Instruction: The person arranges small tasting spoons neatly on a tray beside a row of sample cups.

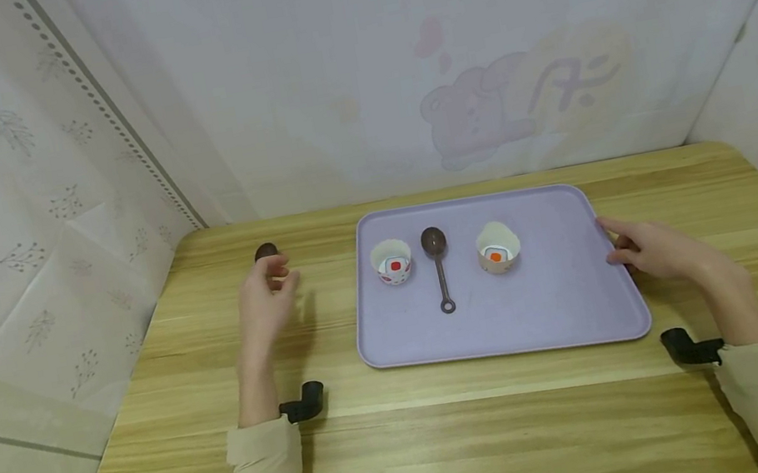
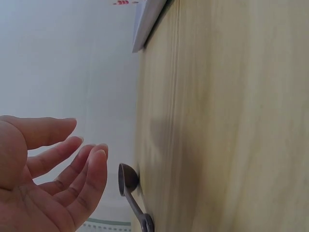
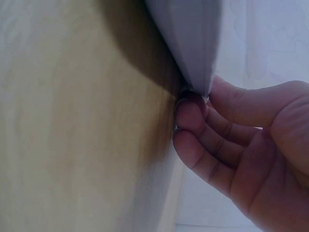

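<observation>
A purple tray [image 1: 566, 305] lies on the wooden table. My right hand [image 1: 655, 247] grips its right edge; in the right wrist view, the thumb lies on the rim and fingertips [image 3: 188, 116] curl beneath it. On the tray, a brown measuring spoon [image 1: 434, 243] lies between two paper baking cups, the left one [image 1: 392, 262] with a red mark inside, the right one [image 1: 499, 247] with an orange mark. Left of the tray my left hand [image 1: 266, 303] hovers over the table, fingers loosely bent around nothing. A second brown spoon [image 2: 128, 179] rests on the table near it, partly hidden in the head view.
The wooden table [image 1: 476, 439] extends in front of the tray and to both sides. A pale printed curtain [image 1: 294, 99] hangs behind the table's back edge, and more patterned cloth [image 1: 23, 206] hangs at the left. Black wrist mounts [image 1: 305, 402] stick out from both sleeves.
</observation>
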Motion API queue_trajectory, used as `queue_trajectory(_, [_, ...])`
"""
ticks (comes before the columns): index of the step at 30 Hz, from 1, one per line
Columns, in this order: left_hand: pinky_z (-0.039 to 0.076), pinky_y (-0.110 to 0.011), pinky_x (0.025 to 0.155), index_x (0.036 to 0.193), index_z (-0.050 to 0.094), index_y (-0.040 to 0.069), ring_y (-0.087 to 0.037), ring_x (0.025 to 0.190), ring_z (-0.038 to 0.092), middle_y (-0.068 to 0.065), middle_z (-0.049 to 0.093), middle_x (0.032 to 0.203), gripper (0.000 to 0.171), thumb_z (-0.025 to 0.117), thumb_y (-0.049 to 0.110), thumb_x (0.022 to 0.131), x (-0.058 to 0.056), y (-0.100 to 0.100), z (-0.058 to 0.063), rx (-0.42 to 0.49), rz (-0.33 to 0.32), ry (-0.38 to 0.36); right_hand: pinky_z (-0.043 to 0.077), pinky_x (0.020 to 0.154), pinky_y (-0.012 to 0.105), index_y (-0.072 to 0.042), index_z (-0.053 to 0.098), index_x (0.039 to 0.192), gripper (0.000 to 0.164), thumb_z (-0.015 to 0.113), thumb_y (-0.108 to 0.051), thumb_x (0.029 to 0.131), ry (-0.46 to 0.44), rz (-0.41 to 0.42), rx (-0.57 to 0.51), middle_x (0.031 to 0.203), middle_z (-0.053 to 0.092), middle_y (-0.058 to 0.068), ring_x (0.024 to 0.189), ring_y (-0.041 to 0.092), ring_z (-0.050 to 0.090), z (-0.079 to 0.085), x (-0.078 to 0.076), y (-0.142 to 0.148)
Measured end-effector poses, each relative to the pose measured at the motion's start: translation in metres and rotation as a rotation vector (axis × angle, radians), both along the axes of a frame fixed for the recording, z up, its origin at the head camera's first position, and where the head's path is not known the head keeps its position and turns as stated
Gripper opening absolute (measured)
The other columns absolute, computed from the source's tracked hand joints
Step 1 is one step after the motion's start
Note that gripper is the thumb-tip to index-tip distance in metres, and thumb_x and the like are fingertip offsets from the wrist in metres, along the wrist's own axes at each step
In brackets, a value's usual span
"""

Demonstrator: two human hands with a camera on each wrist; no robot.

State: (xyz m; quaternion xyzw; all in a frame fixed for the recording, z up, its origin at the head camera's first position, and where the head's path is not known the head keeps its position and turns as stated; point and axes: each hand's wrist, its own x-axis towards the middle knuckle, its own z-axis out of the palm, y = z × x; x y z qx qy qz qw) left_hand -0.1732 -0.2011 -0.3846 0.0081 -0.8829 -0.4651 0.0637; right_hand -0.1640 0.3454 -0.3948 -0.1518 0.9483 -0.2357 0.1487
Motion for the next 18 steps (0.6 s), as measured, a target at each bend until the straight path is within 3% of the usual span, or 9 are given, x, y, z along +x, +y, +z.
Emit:
queue_trajectory(6, [0.049, -0.035, 0.080, 0.137, 0.053, -0.006, -0.036, 0.108, 0.058, -0.023, 0.056, 0.122, 0.038, 0.059, 0.008, 0.102, 0.000, -0.008, -0.002, -0.004, 0.026, -0.025, 0.051, 0.072, 0.040, 0.018, 0.026, 0.149, 0.065, 0.061, -0.007, 0.100, -0.001, -0.003, 0.001, 0.096, 0.066, 0.015, 0.083, 0.022, 0.060, -0.001, 0.000, 0.000])
queue_trajectory(13, [0.051, -0.047, 0.093, 0.139, 0.051, -0.008, -0.041, 0.113, 0.057, -0.026, 0.055, 0.125, 0.041, 0.059, 0.007, 0.102, 0.001, -0.015, -0.003, -0.003, 0.042, -0.022, 0.050, 0.072, 0.038, 0.018, 0.026, 0.149, 0.065, 0.062, -0.007, 0.100, 0.002, -0.005, 0.005, 0.096, 0.066, 0.015, 0.082, 0.021, 0.059, 0.000, 0.000, 0.000])
queue_trajectory(18, [0.051, -0.049, 0.093, 0.137, 0.053, -0.009, -0.042, 0.110, 0.058, -0.027, 0.057, 0.122, 0.040, 0.060, 0.005, 0.101, 0.001, -0.017, -0.004, -0.015, 0.059, 0.000, 0.050, 0.072, 0.039, 0.018, 0.025, 0.149, 0.065, 0.061, -0.007, 0.100, 0.001, -0.005, 0.002, 0.096, 0.066, 0.015, 0.082, 0.022, 0.058, 0.000, 0.001, -0.001])
